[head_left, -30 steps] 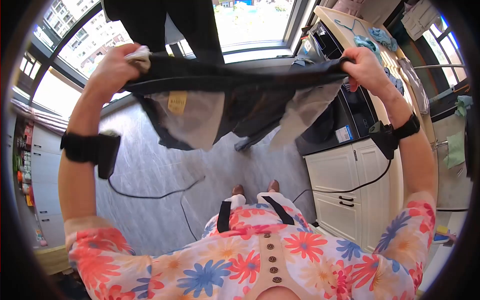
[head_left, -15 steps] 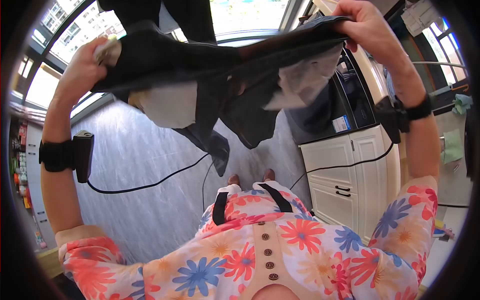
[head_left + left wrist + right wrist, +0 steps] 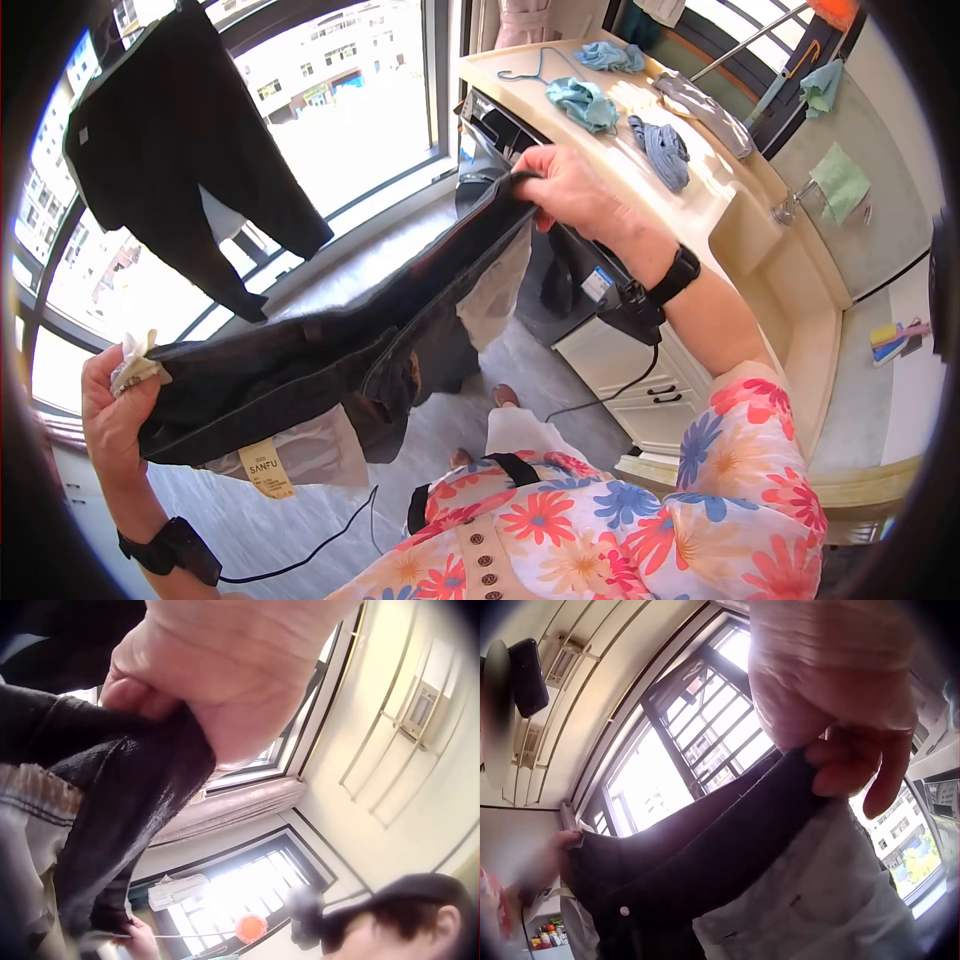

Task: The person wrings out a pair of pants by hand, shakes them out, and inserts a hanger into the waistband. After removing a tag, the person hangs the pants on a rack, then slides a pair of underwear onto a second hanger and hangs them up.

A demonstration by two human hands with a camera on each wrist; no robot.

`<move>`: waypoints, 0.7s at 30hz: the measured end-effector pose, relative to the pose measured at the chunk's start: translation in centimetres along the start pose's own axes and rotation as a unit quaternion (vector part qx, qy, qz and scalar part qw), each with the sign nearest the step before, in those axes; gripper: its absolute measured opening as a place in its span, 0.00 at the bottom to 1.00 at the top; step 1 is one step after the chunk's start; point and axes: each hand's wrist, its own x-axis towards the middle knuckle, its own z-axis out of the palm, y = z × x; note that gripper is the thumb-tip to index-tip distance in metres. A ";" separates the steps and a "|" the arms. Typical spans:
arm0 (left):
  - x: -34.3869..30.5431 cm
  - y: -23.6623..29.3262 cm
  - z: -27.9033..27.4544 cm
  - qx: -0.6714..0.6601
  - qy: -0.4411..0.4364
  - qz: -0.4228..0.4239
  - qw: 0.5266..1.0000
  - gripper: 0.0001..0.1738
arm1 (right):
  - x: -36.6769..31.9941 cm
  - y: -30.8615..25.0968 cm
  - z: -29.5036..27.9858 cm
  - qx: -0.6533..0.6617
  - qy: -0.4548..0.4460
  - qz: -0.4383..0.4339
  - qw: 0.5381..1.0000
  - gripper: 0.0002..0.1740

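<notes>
Where the left hand (image 3: 115, 415) grips one end of the waistband (image 3: 340, 328), at the far left, a pale crumpled piece (image 3: 138, 365) sticks up beside the thumb; what it is, I cannot tell. From there the dark trousers (image 3: 385, 420) hang in the air in front of the person, their band drawn out between the two hands. Below the band the cloth looks soft and limp; the band itself appears thicker and firmer, so its two ends seem the surest hold. The weight is probably modest, and little here looks fragile. Near the left end a pale yellow label (image 3: 266, 468) hangs against a white pocket lining (image 3: 335, 445), likely thin, slippery and poor to pull on. Farther right, a second lining (image 3: 497, 300) looks just as flimsy. At the right end the right hand (image 3: 575, 195) pinches the band, near a counter (image 3: 632, 95) bearing a crumpled blue cloth (image 3: 583, 105).
</notes>
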 end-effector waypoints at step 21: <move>3.2 6.5 1.2 -0.048 0.287 0.035 0.956 0.22 | 25.0 18.9 -27.4 -0.270 0.334 -0.079 0.900 0.17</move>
